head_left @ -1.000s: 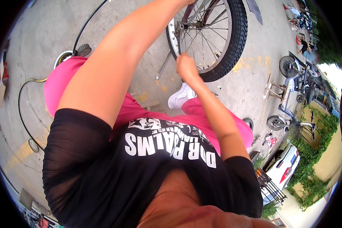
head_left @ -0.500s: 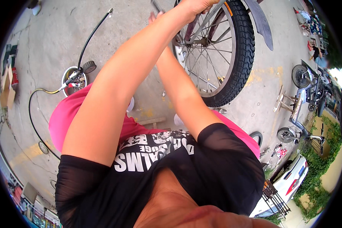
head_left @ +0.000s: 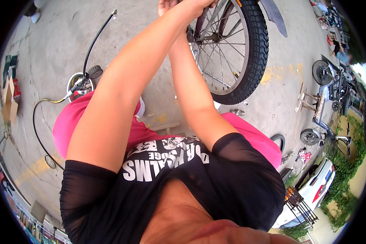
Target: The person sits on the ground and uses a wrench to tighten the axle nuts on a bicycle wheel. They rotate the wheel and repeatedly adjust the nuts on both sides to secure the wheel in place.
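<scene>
My forearms cross in front of me, the left one on top. At the upper edge, my left hand is closed around a grey metal strut of a bicycle, its fingertips partly cut off. Farther left, my right hand shows curled fingers, partly covered by the left forearm; whatever they hold is out of sight. The bicycle wheel beside them has a black knobby tire, thin spokes and a rusty hub. A grey plastic fender sticks out past the tire. The rest of the bicycle lies beyond the frame.
A black air hose with a metal end rises from a round container by my left knee. An open cardboard box lies far left. On the right are a wooden stool, parked scooters and a white car.
Both hands and the wheel sit slightly higher and farther left in the picture. The dark rod seen by my right hand is no longer visible. My left hand stays at the strut.
</scene>
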{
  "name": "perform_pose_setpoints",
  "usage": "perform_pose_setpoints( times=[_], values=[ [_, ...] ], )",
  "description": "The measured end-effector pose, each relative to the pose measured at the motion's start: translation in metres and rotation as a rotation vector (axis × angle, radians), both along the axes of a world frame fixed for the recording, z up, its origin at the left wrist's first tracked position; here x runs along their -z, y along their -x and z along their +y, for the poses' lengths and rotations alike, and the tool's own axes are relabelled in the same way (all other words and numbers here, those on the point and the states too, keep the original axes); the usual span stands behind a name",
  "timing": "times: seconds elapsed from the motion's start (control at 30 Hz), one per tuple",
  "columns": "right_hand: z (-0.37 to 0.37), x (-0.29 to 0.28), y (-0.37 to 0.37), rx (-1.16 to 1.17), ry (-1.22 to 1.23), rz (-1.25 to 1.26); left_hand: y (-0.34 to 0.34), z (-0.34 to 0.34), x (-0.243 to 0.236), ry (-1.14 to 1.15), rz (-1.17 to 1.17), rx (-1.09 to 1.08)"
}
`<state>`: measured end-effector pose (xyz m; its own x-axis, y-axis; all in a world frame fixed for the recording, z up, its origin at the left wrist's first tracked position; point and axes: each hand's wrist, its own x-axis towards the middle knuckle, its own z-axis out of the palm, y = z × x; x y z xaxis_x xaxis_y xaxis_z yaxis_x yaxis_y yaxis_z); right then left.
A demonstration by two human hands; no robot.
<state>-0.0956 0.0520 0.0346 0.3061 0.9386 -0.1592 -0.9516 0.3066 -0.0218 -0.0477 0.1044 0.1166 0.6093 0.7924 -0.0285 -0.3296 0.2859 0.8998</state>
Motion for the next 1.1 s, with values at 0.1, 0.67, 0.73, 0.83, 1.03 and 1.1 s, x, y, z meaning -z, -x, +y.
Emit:
perform_pose_setpoints(
  times=[0.1,0.67,0.73,0.83,1.03,1.1],
  values=[
    [-0.015,-0.024,0.023,-0.025,-0.031,0.063,-0.003,-0.001,0.0,-0.014,0.029,-0.035],
    [-0.207,-0.014,-0.043,-0.532,0.858,-1.988,-0.006,-0.001,-0.003,-0.048,0.037,-0.028],
    [-0.201,-0.064,-0.056,-0.777,0.902,-2.006,-0.002,0.004,0.003,-0.045,0.019,-0.034],
    [-0.196,-0.074,-0.077,-0.818,0.872,-2.304,-0.001,0.0,0.0,-0.033,0.012,-0.004],
    [-0.161,-0.127,-0.064,-1.067,0.86,-2.29,0.0,0.001,0.0,-0.033,0.004,-0.029],
    [-0.149,-0.129,-0.067,-1.207,0.854,-2.366,-0.001,0.0,0.0,-0.044,0.005,-0.034]
  ],
)
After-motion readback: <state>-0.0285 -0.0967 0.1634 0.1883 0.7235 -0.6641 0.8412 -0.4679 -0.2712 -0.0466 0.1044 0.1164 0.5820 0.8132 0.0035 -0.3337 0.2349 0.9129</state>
